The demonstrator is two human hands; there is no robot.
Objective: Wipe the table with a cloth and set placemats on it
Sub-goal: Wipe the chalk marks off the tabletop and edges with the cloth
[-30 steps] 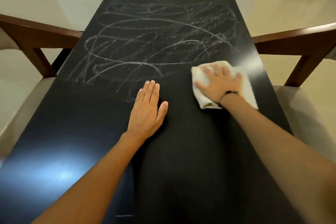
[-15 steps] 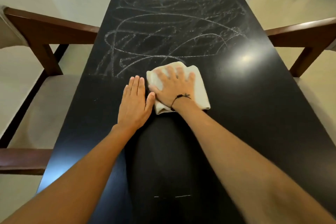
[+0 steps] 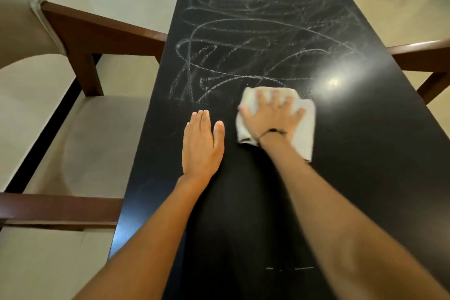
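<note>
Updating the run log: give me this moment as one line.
stage: wiping | right hand: pressing cloth flat | left hand: flat on table | chalk marks: far half unwiped | placemats: none visible

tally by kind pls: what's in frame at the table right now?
Tables: 1, black table, chalk scribbles on the far half
Cloths: 1, white cloth under the right hand
Hands: 2, left hand flat on the table
Chairs: 2, left chair, right chair
Placemats: 0
Total: 6

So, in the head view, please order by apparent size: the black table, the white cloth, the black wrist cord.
1. Black table
2. White cloth
3. Black wrist cord
</note>
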